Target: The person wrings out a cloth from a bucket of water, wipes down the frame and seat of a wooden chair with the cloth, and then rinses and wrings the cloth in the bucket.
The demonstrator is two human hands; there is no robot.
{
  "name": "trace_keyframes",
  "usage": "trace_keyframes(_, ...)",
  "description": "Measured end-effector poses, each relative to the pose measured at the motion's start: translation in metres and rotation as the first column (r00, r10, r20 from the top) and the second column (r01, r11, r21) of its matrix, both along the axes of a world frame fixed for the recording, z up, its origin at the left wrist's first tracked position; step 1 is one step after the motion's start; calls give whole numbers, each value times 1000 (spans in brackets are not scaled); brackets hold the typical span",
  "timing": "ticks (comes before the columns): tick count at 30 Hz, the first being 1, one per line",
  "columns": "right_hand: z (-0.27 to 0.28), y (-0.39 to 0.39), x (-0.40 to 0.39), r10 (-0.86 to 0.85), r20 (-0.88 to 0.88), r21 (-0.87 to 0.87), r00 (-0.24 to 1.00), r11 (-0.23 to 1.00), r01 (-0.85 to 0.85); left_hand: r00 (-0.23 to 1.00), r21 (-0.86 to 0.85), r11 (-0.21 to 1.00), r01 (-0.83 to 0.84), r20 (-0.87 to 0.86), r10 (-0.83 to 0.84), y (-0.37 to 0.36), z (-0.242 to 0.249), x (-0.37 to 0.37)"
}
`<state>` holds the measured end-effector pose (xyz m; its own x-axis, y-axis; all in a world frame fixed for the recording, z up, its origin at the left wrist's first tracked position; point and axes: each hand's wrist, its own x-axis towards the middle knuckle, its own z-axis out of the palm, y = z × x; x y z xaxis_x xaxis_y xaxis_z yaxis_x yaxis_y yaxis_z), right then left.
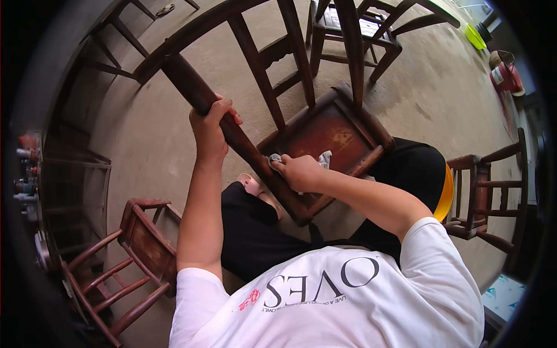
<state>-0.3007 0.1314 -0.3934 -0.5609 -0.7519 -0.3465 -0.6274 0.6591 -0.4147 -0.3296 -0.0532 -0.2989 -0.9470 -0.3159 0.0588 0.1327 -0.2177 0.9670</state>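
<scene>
Over grey floor (148,139), the chair post (246,149) slants away leftward.

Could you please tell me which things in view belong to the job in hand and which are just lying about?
In the job:
wooden chair, gripped by the left hand
white cloth, held against it by the right hand

Lying about:
chair at lower left
chair at far right
yellow-green basin
red container
</scene>
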Motion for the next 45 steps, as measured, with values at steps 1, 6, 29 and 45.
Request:
trace_keyframes(1,-3,-3,0,-4,5,-2,1000,1000,4,1000,1,1000,-9,3,9,0,1,0)
trace_keyframes(6,-18,-27,-10,-167,43,-141,985,975,172,999,1,999,-37,16,37,2,0,-1)
trace_keyframes(29,-30,-9,8,-128,194,-350,973,917,190,999,24,1000,-20,-38,21,2,-2,0)
trace_keyframes(45,-4,-3,-8,20,15,-36,1000,999,-20,1000,-14,1000,-9,-19,8,-2,-3,0)
